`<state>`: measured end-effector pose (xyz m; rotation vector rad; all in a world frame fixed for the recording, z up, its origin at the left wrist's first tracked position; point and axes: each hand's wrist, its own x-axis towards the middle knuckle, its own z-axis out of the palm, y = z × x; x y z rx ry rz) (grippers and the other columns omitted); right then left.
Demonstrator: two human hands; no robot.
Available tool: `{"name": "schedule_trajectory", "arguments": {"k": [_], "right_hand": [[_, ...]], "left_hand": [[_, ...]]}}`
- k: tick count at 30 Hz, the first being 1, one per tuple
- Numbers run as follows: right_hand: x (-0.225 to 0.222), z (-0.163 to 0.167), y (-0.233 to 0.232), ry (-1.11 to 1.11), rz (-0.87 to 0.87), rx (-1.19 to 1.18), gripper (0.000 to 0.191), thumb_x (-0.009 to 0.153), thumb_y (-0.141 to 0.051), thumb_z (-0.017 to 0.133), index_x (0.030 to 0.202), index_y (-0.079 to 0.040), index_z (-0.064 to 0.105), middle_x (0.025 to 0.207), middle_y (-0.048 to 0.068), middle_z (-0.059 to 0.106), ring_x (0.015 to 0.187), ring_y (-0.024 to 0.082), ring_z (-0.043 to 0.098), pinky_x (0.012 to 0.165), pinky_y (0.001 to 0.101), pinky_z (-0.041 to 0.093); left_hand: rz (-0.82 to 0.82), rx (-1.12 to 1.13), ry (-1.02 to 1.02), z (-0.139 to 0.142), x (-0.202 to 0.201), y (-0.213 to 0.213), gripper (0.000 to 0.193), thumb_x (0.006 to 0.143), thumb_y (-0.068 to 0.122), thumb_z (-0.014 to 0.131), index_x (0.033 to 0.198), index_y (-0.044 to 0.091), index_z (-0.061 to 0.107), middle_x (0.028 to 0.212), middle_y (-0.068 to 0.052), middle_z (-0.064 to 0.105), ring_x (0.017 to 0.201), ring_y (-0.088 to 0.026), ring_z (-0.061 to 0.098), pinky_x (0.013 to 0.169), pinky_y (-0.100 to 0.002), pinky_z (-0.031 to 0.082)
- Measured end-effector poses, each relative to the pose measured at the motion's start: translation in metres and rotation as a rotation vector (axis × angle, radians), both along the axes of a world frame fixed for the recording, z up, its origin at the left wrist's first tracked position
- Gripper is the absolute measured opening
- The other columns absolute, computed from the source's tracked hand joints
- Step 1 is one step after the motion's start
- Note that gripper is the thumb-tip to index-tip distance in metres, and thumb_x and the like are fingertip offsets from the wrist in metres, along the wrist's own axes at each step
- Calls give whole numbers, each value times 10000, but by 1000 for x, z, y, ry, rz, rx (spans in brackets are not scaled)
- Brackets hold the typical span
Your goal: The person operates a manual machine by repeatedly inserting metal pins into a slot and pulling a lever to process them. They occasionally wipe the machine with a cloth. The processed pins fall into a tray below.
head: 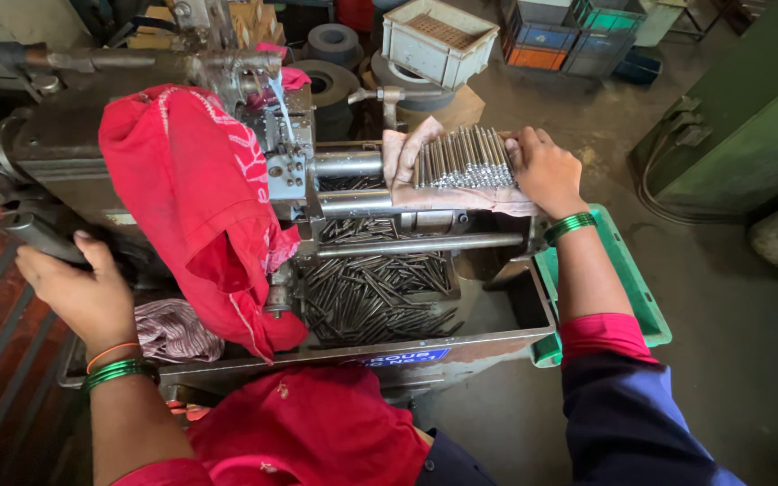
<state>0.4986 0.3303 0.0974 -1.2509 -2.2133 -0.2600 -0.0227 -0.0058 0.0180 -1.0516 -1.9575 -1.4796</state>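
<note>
Red cloth [200,207] hangs over the machine [335,171], my landmark. Nearest me, left of the machine, my left hand [78,288] is curled tight round a dark lever handle [42,238]. Below the machine's rails, the tray [515,310] already holds a heap of finished pins [371,292], so much looks done. Further off, right of the machine, my right hand [547,171] presses its fingers against a row of metal rods [465,157] lying on a rag [407,166]; those look left to feed
</note>
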Motion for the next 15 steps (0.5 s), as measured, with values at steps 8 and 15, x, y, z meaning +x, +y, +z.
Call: {"name": "schedule_trajectory", "arguments": {"k": [8, 15], "right_hand": [[-1, -14, 2, 109, -56, 66, 191, 1068, -313, 604, 1075, -122, 606, 1031, 110, 696, 841, 391, 677, 664, 522, 518], [4, -28, -15, 678, 235, 64, 160, 1141, -222, 643, 1154, -66, 613, 1000, 68, 652, 866, 208, 637, 797, 377, 524]], "left_hand": [[30, 7, 77, 1, 1, 2, 396, 1121, 117, 605, 1316, -187, 442, 1303, -399, 498, 1209, -563, 494, 1116, -551, 404], [48, -33, 12, 4, 6, 3, 404, 1130, 165, 610, 1270, -181, 454, 1290, -406, 509, 1200, -585, 486, 1075, -574, 393]]}}
